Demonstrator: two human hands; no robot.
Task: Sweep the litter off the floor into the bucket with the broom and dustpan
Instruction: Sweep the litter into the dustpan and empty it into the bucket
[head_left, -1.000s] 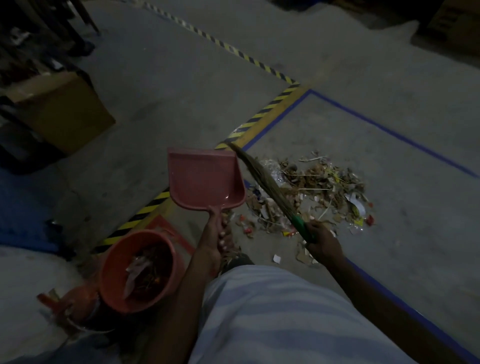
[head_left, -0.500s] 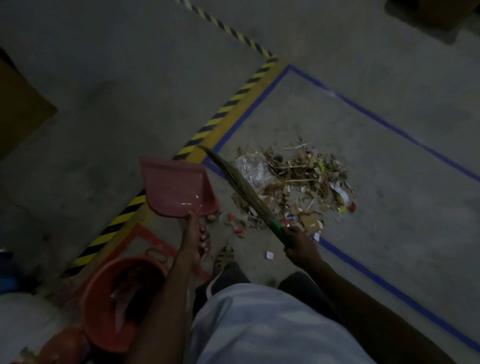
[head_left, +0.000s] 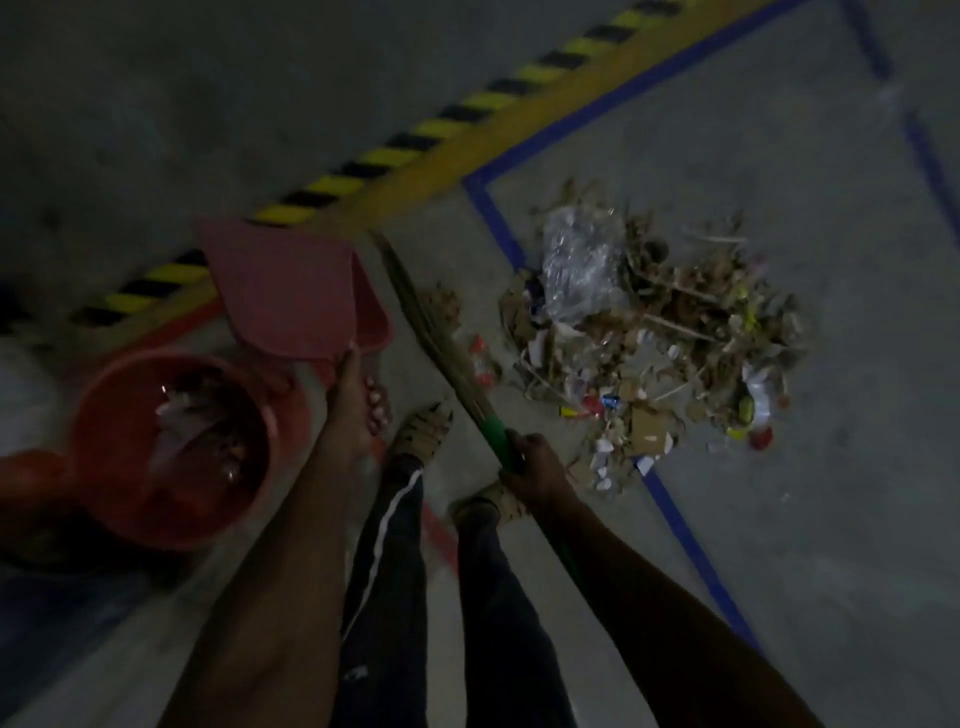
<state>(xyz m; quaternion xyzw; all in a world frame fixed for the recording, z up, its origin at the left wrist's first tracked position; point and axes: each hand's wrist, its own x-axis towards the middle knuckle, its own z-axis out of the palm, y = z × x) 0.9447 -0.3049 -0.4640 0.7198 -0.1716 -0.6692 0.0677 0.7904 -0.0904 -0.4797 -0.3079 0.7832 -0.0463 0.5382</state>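
Low in the frame, the person's dark trouser legs (head_left: 395, 587) now show where a striped shirt filled the view a second ago. At centre, the left hand (head_left: 358, 405) grips the red dustpan (head_left: 291, 296) by its handle and the right hand (head_left: 535, 467) is curled round the broom (head_left: 441, 343) at its green handle. The orange bucket (head_left: 104, 488), holding scraps, now sits higher at the left just below the dustpan, while the litter (head_left: 649, 332) lies right of centre on the floor (head_left: 831, 467), larger than before.

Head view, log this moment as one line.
left hand: holds dustpan | right hand: grips broom | litter pile: on floor | bucket: part-filled
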